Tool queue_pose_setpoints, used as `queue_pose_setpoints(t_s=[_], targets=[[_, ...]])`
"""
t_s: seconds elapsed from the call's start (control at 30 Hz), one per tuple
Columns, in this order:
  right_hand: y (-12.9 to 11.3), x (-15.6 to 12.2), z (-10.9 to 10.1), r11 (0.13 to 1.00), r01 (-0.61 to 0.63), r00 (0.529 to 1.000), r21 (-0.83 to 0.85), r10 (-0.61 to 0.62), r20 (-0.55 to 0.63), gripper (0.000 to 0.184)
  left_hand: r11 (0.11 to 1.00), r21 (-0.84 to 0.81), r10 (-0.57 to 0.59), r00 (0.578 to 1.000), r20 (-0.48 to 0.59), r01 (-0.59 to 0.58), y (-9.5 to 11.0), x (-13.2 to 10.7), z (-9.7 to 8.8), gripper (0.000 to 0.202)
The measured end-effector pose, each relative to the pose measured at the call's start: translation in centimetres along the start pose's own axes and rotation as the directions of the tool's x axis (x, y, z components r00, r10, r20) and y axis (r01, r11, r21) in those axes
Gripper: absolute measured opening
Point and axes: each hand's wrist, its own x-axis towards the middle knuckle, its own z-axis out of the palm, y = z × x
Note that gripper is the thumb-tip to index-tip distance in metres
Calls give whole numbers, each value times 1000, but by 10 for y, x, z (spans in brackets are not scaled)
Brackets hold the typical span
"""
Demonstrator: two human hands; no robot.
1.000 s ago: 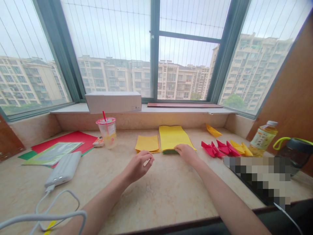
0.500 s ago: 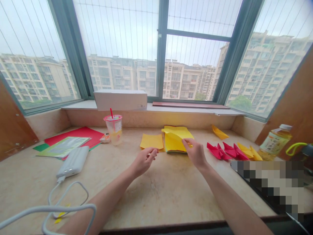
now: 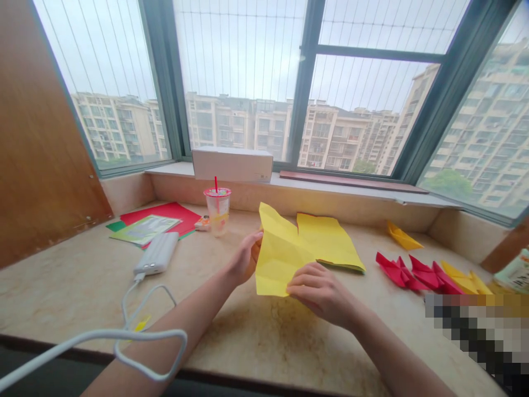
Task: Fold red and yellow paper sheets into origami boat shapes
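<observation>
A creased sheet of yellow paper [image 3: 279, 251] is held up off the counter between both hands. My left hand [image 3: 247, 256] grips its left edge, the fingertips partly hidden behind the sheet. At the lower right corner my right hand [image 3: 318, 286] pinches the same sheet, fingers closed. Just behind it on the counter lies a stack of yellow paper [image 3: 330, 238], with a darker edge showing underneath. The small orange-yellow square seen earlier is not visible now; the raised sheet covers that area.
Right of the stack lie red folded papers [image 3: 400, 270], yellow folded paper [image 3: 465, 275] and a yellow paper boat [image 3: 403, 236]. To the left are a drink cup [image 3: 218, 212], coloured sheets [image 3: 169, 212] and a white power bank [image 3: 157, 253] whose cable [image 3: 140, 333] loops near my left forearm.
A yellow sheet has come off the stack and been drawn toward me. My left hand, free before, now holds it too. The view has swung left.
</observation>
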Motion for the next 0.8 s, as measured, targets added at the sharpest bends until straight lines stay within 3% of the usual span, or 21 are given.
queue_pose_setpoints(t_s=[0.07,0.17,0.3,0.4,0.47,0.6,0.67,0.8], targets=[[0,0,0,999,20,998,-33,-18,58,21,1000,-3,-29,999,-21,29,-2,1,-2,41],[-3,2,3,996,66,990,-56,-58,128,22,995,71,-66,989,-134,76,-5,3,-3,37],[-5,2,6,998,58,994,-21,-56,93,15,983,139,-85,964,-253,123,-7,4,-4,36],[4,-5,1,999,-28,999,38,30,-30,26,992,121,1,962,-273,34,-4,6,-5,44],[18,-14,-6,993,-110,978,43,116,-171,31,994,93,78,955,-287,-53,0,7,-6,52],[57,-38,-16,927,-373,846,-30,327,-421,45,990,59,139,941,-309,-127,5,8,-7,62],[73,-48,-17,892,-449,814,-41,390,-431,50,992,63,127,942,-310,-114,4,8,-8,64],[79,-55,-14,867,-498,833,28,487,-261,55,995,69,90,955,-282,-73,1,8,-7,64]])
